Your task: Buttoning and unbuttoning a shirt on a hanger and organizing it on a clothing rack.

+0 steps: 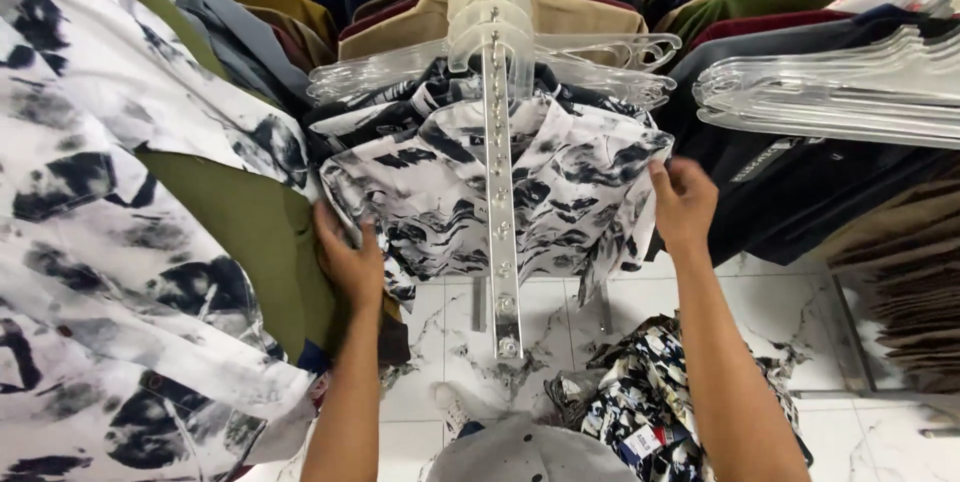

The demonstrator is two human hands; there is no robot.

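While both hands [350, 262] [683, 204] grip printed shirt [560, 182] edges, racks crowd close, marble floor [760, 312] open.

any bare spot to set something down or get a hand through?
Bare marble floor between the right arm and the stacked brown garments, and a patch left of the rack arm. Crowded: printed shirts between left hand and right hand, patterned pile below.

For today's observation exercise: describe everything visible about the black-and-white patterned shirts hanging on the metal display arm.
The black-and-white patterned shirts look like light woven fabric with smudged, marbled black marks on white. They hang bunched on clear plastic hangers from a slanted metal display arm. The left hand touches their left edge; the right hand grips their right edge.
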